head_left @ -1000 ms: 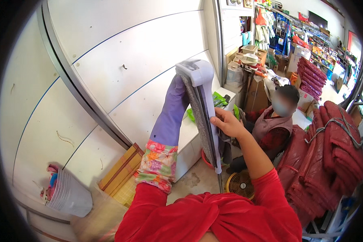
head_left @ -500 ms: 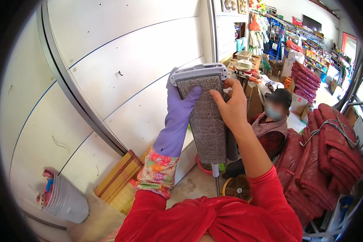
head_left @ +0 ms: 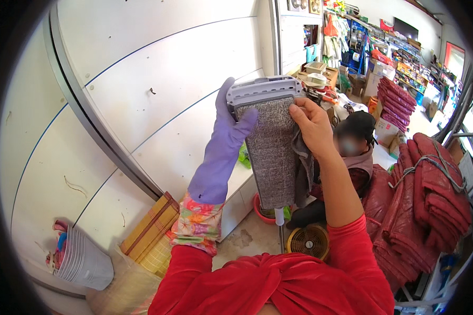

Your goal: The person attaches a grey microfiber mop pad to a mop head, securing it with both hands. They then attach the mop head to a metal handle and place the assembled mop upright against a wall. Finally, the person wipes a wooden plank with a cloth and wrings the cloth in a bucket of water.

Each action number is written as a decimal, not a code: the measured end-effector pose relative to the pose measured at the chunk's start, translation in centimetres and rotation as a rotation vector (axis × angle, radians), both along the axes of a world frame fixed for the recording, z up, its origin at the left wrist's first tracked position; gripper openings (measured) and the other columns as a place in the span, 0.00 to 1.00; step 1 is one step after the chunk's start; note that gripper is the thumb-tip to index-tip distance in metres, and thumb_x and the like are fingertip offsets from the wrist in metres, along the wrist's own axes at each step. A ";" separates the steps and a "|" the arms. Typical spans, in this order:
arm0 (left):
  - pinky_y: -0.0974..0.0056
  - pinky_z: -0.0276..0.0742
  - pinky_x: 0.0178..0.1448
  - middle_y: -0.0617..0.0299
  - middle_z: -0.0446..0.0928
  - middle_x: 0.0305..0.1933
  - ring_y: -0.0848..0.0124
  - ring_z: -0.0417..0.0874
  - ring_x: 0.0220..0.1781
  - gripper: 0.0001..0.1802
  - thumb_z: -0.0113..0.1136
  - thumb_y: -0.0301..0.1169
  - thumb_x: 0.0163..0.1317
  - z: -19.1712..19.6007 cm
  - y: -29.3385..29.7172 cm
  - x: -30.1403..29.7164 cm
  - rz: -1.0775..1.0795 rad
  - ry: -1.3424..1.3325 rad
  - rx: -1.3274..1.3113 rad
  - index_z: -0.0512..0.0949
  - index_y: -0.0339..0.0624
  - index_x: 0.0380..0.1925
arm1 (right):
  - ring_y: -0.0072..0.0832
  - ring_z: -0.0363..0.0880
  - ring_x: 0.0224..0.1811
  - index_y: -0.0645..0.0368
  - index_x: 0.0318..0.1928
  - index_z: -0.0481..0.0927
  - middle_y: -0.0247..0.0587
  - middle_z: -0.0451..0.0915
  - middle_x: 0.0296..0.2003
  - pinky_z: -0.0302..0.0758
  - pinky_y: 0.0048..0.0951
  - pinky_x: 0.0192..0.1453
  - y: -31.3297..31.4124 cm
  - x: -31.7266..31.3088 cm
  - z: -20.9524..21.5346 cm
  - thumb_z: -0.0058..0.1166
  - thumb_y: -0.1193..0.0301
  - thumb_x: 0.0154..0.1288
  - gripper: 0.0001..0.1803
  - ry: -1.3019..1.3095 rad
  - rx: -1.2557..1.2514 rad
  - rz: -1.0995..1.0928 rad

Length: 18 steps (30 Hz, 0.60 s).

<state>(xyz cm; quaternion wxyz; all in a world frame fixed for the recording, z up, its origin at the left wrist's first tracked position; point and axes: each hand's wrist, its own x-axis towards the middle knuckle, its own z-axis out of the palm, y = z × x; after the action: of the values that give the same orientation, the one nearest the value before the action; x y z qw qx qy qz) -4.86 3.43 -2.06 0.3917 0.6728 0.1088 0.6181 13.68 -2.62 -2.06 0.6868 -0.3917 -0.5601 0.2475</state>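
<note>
Mop pad — rough, matt cloth; mop frame — smooth plastic; quilted bundles glossy

Light is bright, strongest at the upper right, where the pale ground glares nearly white; the panelled wall dulls to grey toward lower left. Fisheye distortion bows the metal strip and blacks out the corners. The grey mop pad looks crisp, the far shelves soft, and blur masks a seated person's face
</note>
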 end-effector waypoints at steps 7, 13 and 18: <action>0.64 0.80 0.47 0.50 0.68 0.60 0.65 0.77 0.53 0.45 0.60 0.56 0.59 2.8 -1.0 -1.0 -0.136 0.130 -0.361 0.55 0.43 0.69 | 0.18 0.68 0.24 0.67 0.32 0.76 0.32 0.73 0.20 0.68 0.25 0.29 -0.6 0.1 0.6 0.59 0.62 0.63 0.17 -0.246 -0.111 -0.243; 0.68 0.81 0.36 0.52 0.72 0.54 0.68 0.79 0.48 0.40 0.61 0.50 0.61 3.0 -0.5 -0.5 -0.084 0.204 -0.306 0.59 0.40 0.66 | 0.39 0.77 0.24 0.64 0.33 0.76 0.47 0.77 0.22 0.72 0.36 0.32 0.2 0.1 0.5 0.58 0.58 0.63 0.18 -0.383 -0.013 -0.522; 0.64 0.78 0.49 0.52 0.71 0.56 0.67 0.77 0.52 0.42 0.63 0.49 0.60 2.9 0.2 -1.2 -0.274 0.137 -0.445 0.59 0.39 0.66 | 0.47 0.81 0.30 0.62 0.37 0.74 0.51 0.80 0.25 0.75 0.43 0.36 0.9 -0.1 -0.2 0.55 0.60 0.65 0.16 -0.605 0.167 -0.790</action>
<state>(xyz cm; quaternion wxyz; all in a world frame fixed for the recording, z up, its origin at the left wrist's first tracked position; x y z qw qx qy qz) -6.03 3.61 0.85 0.6019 0.6187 0.1760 0.4733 13.53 -1.69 -2.31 0.5638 -0.5717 -0.5610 -0.2014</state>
